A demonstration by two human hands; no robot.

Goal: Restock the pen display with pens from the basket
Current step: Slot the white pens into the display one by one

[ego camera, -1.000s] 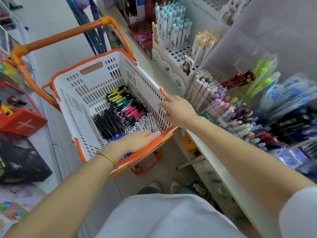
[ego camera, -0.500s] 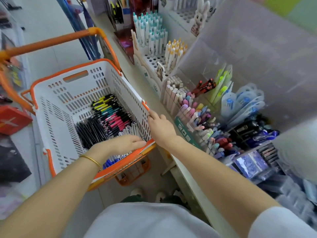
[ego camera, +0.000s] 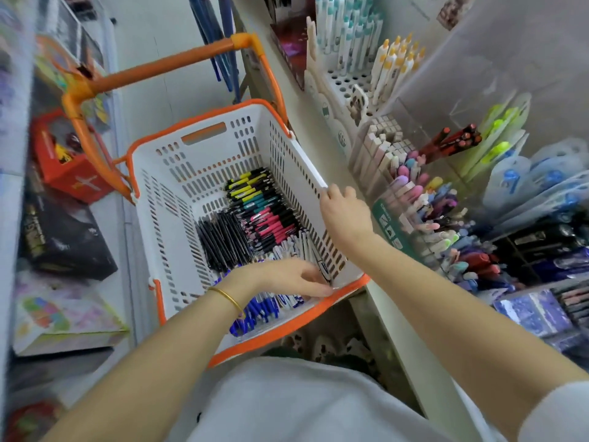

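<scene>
Left hand (ego camera: 287, 278) is down inside the basket (ego camera: 191, 173) at its near right corner, fingers stretched almost straight, tips among the white pens (ego camera: 296, 247). Whether thumb and forefinger have nipped one I cannot tell; blur there. Gold bangle (ego camera: 228, 298) on that wrist.

Right hand (ego camera: 345, 215) grips the basket's right rim, fingers curled over the edge, thumb on the outside.

Against half a second ago: the left hand then lay across the near orange rim with its fingers just at the corner. Now it sits lower, past the rim and on the stock. The right hand's hold on the rim looks the same to me, perhaps a little farther from the near corner. Head camera has swung, so the basket now lies nearer mid-frame and the orange handle (ego camera: 165, 67) shows in full.

Stock in the basket, lying flat in bundles:
- black pens (ego camera: 223, 240) left of centre
- pink pens (ego camera: 271, 221) beside them
- yellow pens (ego camera: 245, 186) toward the far wall
- blue pens (ego camera: 255, 314) along the near wall, under the left wrist

Pen display (ego camera: 424, 212) stands on the shelf just right of the basket, close behind the right hand, crowded with pastel caps. Red box (ego camera: 70, 167) at far left.
</scene>
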